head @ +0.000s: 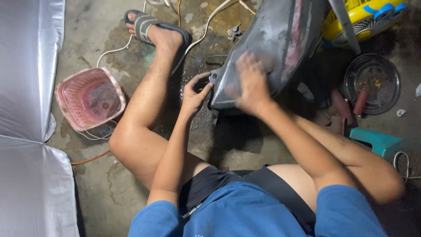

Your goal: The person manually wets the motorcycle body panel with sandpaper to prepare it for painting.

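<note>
A dark grey panel (272, 39) with a worn reddish streak is standing tilted on the wet concrete floor (245, 145), between the person's legs. The right hand (251, 83) is lying flat on its face, blurred — fingers spread, its grip closed on nothing. The left hand (195, 92) is pinching the panel's lower left edge with curled fingers. A pink basket (90, 98) is sitting well to the left, a round metal dish (372, 83) to the right — beside a teal stool (379, 142).
</note>
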